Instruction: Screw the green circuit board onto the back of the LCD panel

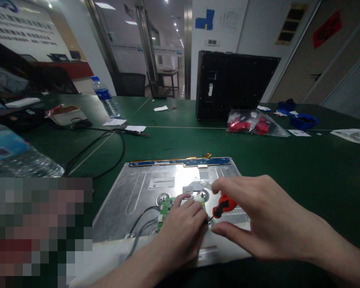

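Note:
An orange-and-black screwdriver [224,205] slants with its thin shaft down towards a corner of the green circuit board [165,206]. My right hand [258,218] is around its handle, the thumb and forefinger standing apart from it while the handle's rear end disappears behind the hand. Over the board lies my left hand [187,224], its fingers curled and its fingertips close to the screwdriver's shaft; whatever they pinch is hidden. Beneath both hands is a flat metal display panel [120,204] with a blue circuit strip [168,163] along its far edge. Cables [139,218] run from the board's left side.
On the green table [168,140] stand a black casing [228,84] and a water bottle [105,98]. A clear bag with red items [252,123] lies before the casing. Left are a black cable [123,148] and a plastic package [21,154]; the lower left corner is pixelated.

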The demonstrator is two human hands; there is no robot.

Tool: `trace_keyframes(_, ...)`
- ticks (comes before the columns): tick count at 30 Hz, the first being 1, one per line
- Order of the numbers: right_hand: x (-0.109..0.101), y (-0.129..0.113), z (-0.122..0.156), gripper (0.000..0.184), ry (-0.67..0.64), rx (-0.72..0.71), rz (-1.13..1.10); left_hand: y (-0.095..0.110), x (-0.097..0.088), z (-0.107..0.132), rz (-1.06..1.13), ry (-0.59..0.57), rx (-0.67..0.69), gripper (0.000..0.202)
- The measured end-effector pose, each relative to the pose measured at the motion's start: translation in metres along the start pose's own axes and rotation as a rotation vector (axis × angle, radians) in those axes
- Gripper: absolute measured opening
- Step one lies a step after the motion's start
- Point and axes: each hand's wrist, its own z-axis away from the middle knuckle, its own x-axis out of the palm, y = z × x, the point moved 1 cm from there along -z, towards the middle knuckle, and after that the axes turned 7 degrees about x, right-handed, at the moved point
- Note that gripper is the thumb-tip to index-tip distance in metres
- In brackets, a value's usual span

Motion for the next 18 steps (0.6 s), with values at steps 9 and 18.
trace_keyframes(9, -0.0016, -0.0025, -0.0004, 0.022, -0.042, -0.015, -0.060, -0.0019, 0.0021, 0.0007, 0.007, 0.006, 0.012, 0.012)
trace_keyframes(18, 0.0070, 0.0027, -0.0029, 0.011, 0.029, -0.063, -0.003, -0.0014, 0.0037, 0.0004, 0.006, 0.048, 0.024, 0.014)
